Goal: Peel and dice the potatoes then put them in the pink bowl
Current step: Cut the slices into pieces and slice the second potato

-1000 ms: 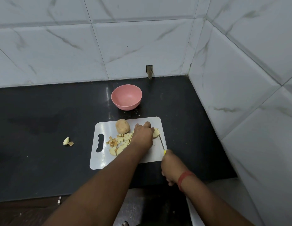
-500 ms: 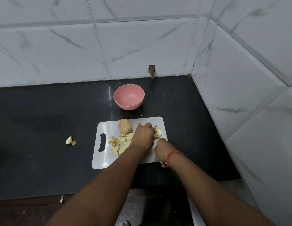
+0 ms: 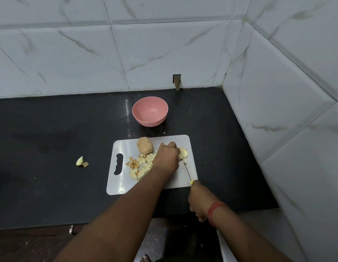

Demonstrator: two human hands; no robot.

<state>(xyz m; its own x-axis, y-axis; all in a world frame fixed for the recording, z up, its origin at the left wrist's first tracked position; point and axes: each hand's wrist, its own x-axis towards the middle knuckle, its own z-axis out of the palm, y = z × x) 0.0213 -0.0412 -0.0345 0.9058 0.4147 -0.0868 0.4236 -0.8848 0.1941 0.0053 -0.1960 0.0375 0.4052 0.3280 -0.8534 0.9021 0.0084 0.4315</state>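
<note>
A white cutting board (image 3: 175, 182) is laid near the front edge of the black worktop (image 3: 51, 186), its handle slot turned toward the left. An unpeeled whole potato (image 3: 145, 145) is set at the board's back edge, left of centre. A heap of diced potato (image 3: 140, 164) is spread over the middle of the board, with larger slices lying at its front. The left hand (image 3: 167, 157) is placed on the board with fingers curled down onto a potato piece (image 3: 184, 152) near the back right corner, which is held in place. A knife (image 3: 187, 172) is gripped by its yellow handle in the right hand (image 3: 199, 202), at the board's front right corner; the thin blade is pointed toward the held piece, and its tip is seen just beside it. A red band (image 3: 214, 208) is worn on the right wrist. The pink bowl (image 3: 150, 111) is stood behind the board, toward the back edge of the worktop, and nothing is seen inside it. Two small potato scraps (image 3: 81, 161) are left on the worktop, well to the left of the board.
</note>
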